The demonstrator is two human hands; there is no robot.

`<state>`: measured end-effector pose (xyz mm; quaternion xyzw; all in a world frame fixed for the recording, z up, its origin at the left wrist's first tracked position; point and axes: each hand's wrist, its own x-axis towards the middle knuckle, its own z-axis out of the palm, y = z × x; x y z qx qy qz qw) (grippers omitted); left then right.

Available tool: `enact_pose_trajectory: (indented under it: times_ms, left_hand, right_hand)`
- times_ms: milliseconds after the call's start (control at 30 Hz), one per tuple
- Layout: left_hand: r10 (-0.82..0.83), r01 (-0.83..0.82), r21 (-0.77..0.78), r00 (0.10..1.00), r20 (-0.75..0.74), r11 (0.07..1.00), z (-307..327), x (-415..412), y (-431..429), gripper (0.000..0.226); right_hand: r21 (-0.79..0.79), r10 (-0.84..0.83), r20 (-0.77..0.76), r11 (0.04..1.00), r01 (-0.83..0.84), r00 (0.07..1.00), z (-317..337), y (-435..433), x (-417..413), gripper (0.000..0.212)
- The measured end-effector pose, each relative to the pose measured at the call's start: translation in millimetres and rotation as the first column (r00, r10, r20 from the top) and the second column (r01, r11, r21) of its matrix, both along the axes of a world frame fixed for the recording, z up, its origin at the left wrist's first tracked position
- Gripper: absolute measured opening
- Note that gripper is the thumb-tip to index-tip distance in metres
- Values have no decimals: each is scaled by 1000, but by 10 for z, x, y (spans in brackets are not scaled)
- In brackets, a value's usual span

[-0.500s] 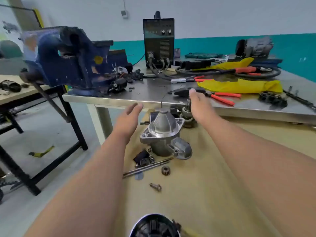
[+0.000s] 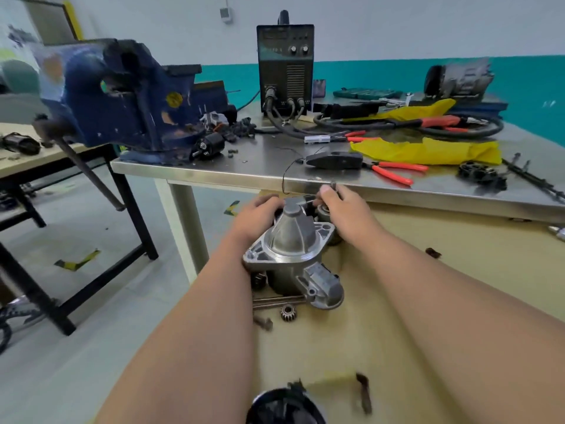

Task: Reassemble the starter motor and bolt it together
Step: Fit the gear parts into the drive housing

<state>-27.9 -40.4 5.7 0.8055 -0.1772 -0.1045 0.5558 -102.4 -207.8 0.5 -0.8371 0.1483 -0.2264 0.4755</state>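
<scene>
Left grip [image 2: 260,217]: being curled round the nose of the housing [image 2: 293,240]; half a second ago it was open and apart.
Right grip [image 2: 344,209]: being kept pinched on a small dark part [image 2: 334,186], too small to name.
Meaning: fitting is judged to be starting.
Housing: being steadied upright on the table [image 2: 428,301], between and just below both grips.
Gear [image 2: 288,312], bolts [image 2: 275,299]: lying at its base, unfitted.

Workshop lit bright and even from overhead, no hard shadows; only soft shade under the starter motor [image 2: 293,249], sharp at ctr. Pale glare runs along the steel table [image 2: 244,175] edge. Wide-angle lens bows the blue vise [image 2: 122,96] at left. Dark round object [image 2: 284,405] at btm edge is smeared, out of focus.
</scene>
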Motion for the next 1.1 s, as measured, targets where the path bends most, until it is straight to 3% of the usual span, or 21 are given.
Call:
enact_pose_trajectory:
  times_ms: [233, 367, 500, 600, 633, 700, 733, 800, 833, 900, 1000, 1100]
  left_hand:
    - [-12, -13, -180, 991, -136, 984, 99, -1140, -41, 18]
    - [-111, 95, -109, 981, -161, 990, 116, -1764, -151, 15]
    - [-136, 137, 0, 988, 78, 991, 153, -2201, -196, 28]
    - [89, -89, -13, 952, 292, 996, 232, -2303, 74, 33]
    - [162, -162, -29, 924, 346, 986, 219, -2322, 209, 33]
    - [202, -233, 12, 868, 454, 972, 107, -2361, 474, 36]
    - [183, -263, 92, 845, 503, 960, 24, -2376, 583, 40]
    - [128, -342, 327, 837, 532, 881, -131, -2362, 756, 52]
    - [123, -375, 427, 851, 511, 823, -180, -2336, 826, 57]
    - [149, -378, 528, 893, 424, 760, -234, -2249, 929, 62]
    - [128, -314, 533, 926, 356, 786, -276, -2120, 891, 59]
    - [66, -249, 535, 939, 336, 807, -244, -2026, 745, 61]
  right_hand:
    - [38, -32, -44, 999, 33, 999, 55, 136, -982, 31]
    - [42, -67, -58, 997, 69, 996, 35, 42, -1610, 33]
    - [124, -112, -58, 985, 119, 992, 144, 13, -2281, 35]
    - [171, -210, 89, 966, 192, 974, 321, 222, -3039, 46]
    - [112, -167, 166, 982, 150, 972, 385, 393, -3368, 50]
    - [-251, 63, 184, 968, -15, 981, 431, 823, -3954, 55]
    - [-486, 158, 120, 870, -81, 980, 389, 1030, -4172, 60]
    - [-826, 204, -5, 550, -119, 979, 211, 1356, -4393, 69]
    - [-886, 183, -91, 435, -164, 979, 156, 1464, -4419, 70]
    - [-918, 104, -197, 328, -221, 975, 72, 1528, -4388, 59]
    - [-920, 12, -167, 358, -161, 986, -12, 1385, -4328, 38]
    - [-892, -30, -89, 446, -66, 996, -82, 1220, -4321, 37]
